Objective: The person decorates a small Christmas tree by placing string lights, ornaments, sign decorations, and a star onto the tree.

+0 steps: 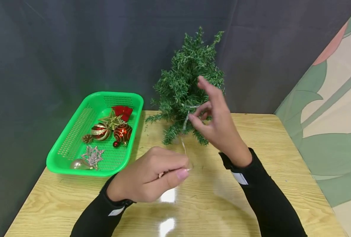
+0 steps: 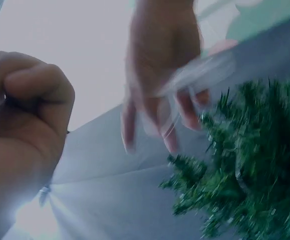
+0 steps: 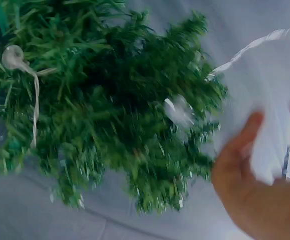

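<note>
Left hand (image 1: 148,175) gripping, right hand (image 1: 221,123) pinching — both hands on one pale wire (image 1: 186,121), green tree (image 1: 190,74) behind

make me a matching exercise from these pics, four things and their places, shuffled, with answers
Things
1. small green artificial tree
2. red fabric bow
3. silver snowflake ornament
4. thin pale twisted cord

Places
A. in the green plastic basket, next to the pearly teardrop ornament
B. running from left hand to right hand
C. in front of the dark grey cloth
D. toward the far end of the basket

Pairs: 1-C, 2-D, 3-A, 4-B
</note>
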The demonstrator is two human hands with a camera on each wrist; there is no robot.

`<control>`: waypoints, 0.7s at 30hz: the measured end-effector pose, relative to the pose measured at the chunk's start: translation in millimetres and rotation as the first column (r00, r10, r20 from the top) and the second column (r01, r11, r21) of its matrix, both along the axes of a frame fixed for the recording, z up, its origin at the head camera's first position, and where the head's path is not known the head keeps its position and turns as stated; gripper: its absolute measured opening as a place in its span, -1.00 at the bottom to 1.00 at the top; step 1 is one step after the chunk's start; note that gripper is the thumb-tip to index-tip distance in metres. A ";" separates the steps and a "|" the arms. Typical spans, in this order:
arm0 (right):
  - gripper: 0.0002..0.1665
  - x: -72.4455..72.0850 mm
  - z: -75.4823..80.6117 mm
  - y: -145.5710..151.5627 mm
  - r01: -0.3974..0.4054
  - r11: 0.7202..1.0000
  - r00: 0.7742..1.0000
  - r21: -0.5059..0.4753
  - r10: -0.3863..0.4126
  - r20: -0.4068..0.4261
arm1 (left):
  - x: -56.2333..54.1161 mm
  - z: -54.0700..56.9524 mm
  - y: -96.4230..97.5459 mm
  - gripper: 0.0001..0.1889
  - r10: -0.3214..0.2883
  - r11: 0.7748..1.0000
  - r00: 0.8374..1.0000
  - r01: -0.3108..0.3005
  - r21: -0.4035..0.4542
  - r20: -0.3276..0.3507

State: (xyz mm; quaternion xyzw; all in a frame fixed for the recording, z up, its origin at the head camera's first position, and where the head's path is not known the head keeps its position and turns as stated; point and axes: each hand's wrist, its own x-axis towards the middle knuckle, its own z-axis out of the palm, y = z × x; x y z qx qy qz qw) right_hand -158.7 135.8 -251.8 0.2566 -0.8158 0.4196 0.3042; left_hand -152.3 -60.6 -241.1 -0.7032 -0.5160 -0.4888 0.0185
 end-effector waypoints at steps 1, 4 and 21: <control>-0.22 -1.3 -3.2 -0.2 -0.021 0.996 1.000 0.082 0.020 0.010 | -0.5 1.9 0.9 -0.69 -0.042 0.999 0.998 0.042 0.003 0.050; -0.44 1.3 -13.9 2.8 -0.187 0.963 0.979 0.196 0.167 0.115 | -4.4 6.4 4.8 -0.69 -0.166 0.986 0.964 0.161 0.042 0.208; -0.85 -4.8 3.0 40.1 0.123 0.975 0.987 0.183 -0.101 -0.125 | -85.1 -13.0 -20.0 -0.64 -0.133 0.837 0.751 -0.264 0.479 0.647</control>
